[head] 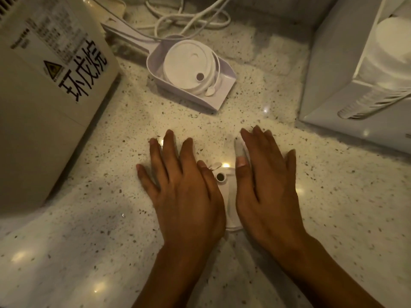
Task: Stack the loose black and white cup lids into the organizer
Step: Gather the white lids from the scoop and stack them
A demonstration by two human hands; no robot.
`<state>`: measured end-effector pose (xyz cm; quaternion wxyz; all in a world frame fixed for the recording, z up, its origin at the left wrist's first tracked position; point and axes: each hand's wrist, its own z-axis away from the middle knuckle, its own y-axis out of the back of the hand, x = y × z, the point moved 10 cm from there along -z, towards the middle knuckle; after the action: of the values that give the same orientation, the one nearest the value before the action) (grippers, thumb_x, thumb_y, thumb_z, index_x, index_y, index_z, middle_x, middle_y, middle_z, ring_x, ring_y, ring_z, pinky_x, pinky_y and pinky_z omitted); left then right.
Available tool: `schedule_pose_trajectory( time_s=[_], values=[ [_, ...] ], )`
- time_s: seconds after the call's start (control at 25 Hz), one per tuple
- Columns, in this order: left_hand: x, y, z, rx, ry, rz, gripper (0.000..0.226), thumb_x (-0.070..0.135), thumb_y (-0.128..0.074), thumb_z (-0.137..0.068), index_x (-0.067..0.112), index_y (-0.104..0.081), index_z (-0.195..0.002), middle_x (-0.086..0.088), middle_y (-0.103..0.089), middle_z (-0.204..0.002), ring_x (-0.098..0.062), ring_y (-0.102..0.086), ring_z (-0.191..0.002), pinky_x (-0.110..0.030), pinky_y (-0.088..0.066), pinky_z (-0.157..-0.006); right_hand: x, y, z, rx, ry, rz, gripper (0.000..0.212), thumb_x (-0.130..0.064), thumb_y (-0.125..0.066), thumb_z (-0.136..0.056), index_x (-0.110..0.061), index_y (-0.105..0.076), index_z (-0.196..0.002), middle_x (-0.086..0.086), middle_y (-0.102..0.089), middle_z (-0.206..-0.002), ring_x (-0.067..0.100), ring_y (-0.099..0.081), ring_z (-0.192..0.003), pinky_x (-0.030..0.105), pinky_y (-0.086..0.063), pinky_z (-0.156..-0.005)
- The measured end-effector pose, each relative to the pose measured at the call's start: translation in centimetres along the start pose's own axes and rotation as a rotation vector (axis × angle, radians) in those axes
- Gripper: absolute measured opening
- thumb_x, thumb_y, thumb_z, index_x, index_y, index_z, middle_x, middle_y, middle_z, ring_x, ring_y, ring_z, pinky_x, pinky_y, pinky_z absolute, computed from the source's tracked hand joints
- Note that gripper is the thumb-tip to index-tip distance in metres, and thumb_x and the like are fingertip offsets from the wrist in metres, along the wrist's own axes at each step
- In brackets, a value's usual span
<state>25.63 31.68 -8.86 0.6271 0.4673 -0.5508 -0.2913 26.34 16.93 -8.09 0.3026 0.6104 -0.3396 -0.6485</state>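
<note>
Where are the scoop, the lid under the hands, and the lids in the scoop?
scoop (224,90): head view, right side wall.
lid under the hands (229,194): head view, exposed top between both hands.
lids in the scoop (184,63): head view, top lid's face.

The left hand (184,185) and the right hand (266,181) lie flat side by side, palms down, fingers (169,147) spread.

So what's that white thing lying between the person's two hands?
In the head view, a white cup lid lies flat on the speckled counter between the left hand and right hand, partly covered by both.
</note>
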Motion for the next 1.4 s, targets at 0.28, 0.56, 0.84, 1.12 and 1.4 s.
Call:
schedule_pose_trajectory(
  time_s=[0.28, 0.56, 0.84, 1.12, 1.4],
  values=[
    [0.3, 0.5, 0.1, 0.015, -0.019, 0.06, 0.05, 0.032, -0.024, -0.099, 0.017, -0.048, -0.14, -0.009, -0.037, -0.157, -0.028, -0.019, -0.152, -0.06, -0.008, -0.121, 0.0, -0.6, 0.5, -0.025, 0.065, 0.181, 0.057, -0.043, -0.013, -0.102, -0.027, -0.024, -0.155, 0.004, -0.015, -0.166, 0.017, 0.0, -0.154, 0.052, 0.004, -0.123],
    [0.3, 0.9, 0.6, 0.008, -0.037, 0.118, 0.054, 0.04, -0.026, -0.098, 0.017, -0.052, -0.138, -0.007, -0.039, -0.157, -0.027, -0.023, -0.15, -0.059, -0.01, -0.121, -0.7, 0.8, 0.9, 0.125, 0.158, 0.04, 0.044, -0.035, -0.035, -0.1, -0.012, -0.066, -0.12, 0.013, -0.048, -0.149, 0.031, -0.032, -0.145, 0.058, -0.022, -0.117],
    [1.8, 2.2, 0.5, 0.066, -0.107, 0.491, 0.038, 0.035, -0.03, -0.101, 0.021, -0.065, -0.103, -0.003, -0.068, -0.114, -0.024, -0.057, -0.118, -0.051, -0.046, -0.101, -0.5, 2.8, 1.4, 0.245, 0.208, -0.243, 0.025, -0.031, -0.043, -0.098, -0.016, -0.063, -0.102, -0.011, -0.06, -0.097, 0.003, -0.055, -0.093, 0.022, -0.048, -0.082],
    [7.9, -0.6, -3.3, -0.185, -0.09, 0.831, 0.044, 0.03, -0.048, -0.103, 0.022, -0.051, -0.06, 0.009, -0.055, -0.052, -0.003, -0.052, -0.049, -0.018, -0.041, -0.051, 1.7, 6.3, -2.8, 0.413, 0.07, -0.426, 0.046, -0.031, -0.041, -0.103, -0.012, -0.06, -0.066, -0.007, -0.054, -0.05, 0.017, -0.057, -0.052, 0.019, -0.036, -0.042],
    [9.4, -0.9, -3.8, -0.09, -0.124, 0.819, 0.054, 0.028, -0.039, -0.106, 0.032, -0.05, -0.054, 0.013, -0.061, -0.051, 0.0, -0.059, -0.048, -0.011, -0.041, -0.049, 3.4, 7.0, -2.8, 0.544, 0.064, -0.427, 0.045, -0.019, -0.041, -0.103, -0.006, -0.063, -0.066, 0.003, -0.059, -0.05, 0.013, -0.054, -0.042, 0.031, -0.04, -0.043]
  ],
)
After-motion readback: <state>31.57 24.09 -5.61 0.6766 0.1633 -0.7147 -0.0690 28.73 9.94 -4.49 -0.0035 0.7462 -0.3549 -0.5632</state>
